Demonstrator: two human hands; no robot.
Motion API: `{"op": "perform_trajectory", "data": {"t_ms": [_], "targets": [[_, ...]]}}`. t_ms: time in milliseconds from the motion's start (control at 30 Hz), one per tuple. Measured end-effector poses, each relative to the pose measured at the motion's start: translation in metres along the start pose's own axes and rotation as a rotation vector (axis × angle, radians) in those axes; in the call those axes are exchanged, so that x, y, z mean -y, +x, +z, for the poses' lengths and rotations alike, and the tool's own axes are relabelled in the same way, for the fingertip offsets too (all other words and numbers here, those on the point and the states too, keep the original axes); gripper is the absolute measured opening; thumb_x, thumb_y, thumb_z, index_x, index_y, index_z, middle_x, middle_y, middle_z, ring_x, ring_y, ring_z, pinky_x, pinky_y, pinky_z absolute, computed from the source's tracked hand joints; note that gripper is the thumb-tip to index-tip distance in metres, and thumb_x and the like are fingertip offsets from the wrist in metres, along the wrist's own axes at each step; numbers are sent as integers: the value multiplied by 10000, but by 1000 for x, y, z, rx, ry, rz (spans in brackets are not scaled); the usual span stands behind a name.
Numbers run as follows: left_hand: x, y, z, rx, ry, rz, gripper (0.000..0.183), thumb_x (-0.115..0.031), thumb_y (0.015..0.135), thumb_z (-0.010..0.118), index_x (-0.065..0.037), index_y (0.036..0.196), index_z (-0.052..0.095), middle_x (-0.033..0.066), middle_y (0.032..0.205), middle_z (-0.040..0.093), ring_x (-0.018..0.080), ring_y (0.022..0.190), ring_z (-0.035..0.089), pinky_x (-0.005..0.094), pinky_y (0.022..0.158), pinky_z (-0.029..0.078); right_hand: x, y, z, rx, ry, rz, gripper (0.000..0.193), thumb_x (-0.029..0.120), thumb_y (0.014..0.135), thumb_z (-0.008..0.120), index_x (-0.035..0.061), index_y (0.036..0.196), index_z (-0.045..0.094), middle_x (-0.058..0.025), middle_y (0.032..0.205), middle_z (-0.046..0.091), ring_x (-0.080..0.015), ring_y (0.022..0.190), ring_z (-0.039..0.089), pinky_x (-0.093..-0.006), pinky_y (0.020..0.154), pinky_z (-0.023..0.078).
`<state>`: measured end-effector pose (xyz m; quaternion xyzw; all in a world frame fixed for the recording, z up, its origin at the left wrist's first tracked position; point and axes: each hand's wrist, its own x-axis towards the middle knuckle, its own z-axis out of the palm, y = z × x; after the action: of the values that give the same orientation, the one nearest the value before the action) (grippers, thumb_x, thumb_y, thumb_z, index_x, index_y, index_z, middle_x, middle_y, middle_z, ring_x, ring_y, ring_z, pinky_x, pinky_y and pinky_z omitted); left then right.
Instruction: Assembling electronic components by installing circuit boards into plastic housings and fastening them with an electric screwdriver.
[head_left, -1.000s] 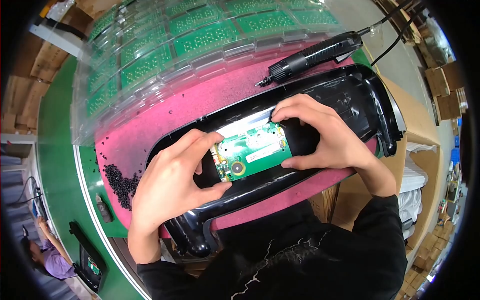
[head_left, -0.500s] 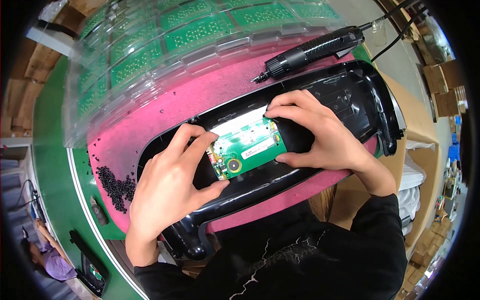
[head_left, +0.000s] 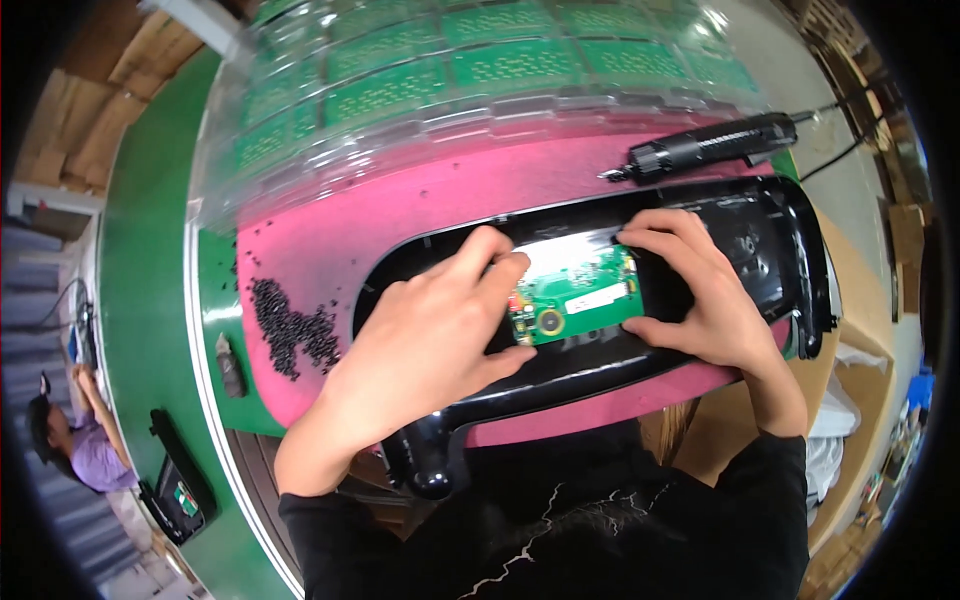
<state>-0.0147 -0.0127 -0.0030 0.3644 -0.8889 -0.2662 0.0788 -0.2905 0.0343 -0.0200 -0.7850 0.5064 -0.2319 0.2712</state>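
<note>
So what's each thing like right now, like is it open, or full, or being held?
Green circuit board: held by both hands over the black shell
Left hand: gripping the board's left end
Right hand: gripping its right end
Black shell: lying hollow side up
Screwdriver: lying down, tip pointing left
Tiny black pieces: loose, mostly heaped
Clear tray: filled with green boards
</note>
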Motion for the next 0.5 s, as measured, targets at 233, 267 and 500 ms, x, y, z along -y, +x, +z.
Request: {"op": "perform_trajectory", "data": {"t_ms": [233,267,500], "targets": [[8,-15,-12,-135,-62,117,490,-165,755,797,-13,1163,571,117,1115,569,344,882,654,419,705,552,11,1,-11,-98,111,106,746,56,653,811,40,1339,520,-114,1230,555,-230,1053,562,-324,879,459],[13,-18,-15,-241,-82,147,407,-142,776,773,-14,1119,595,119,1068,596,343,873,653,417,705,551,7,0,-15,-192,161,164,680,54,700,785,33,1329,529,-106,1200,573,-215,1034,569,-322,881,456],[68,-54,-56,-373,148,-243,146,-17,758,710,20,888,655,165,852,671,340,783,658,400,703,515,-89,-3,-116,-466,-539,343,383,209,977,614,119,1346,563,-69,1133,541,-160,902,547,-299,928,435]]}}
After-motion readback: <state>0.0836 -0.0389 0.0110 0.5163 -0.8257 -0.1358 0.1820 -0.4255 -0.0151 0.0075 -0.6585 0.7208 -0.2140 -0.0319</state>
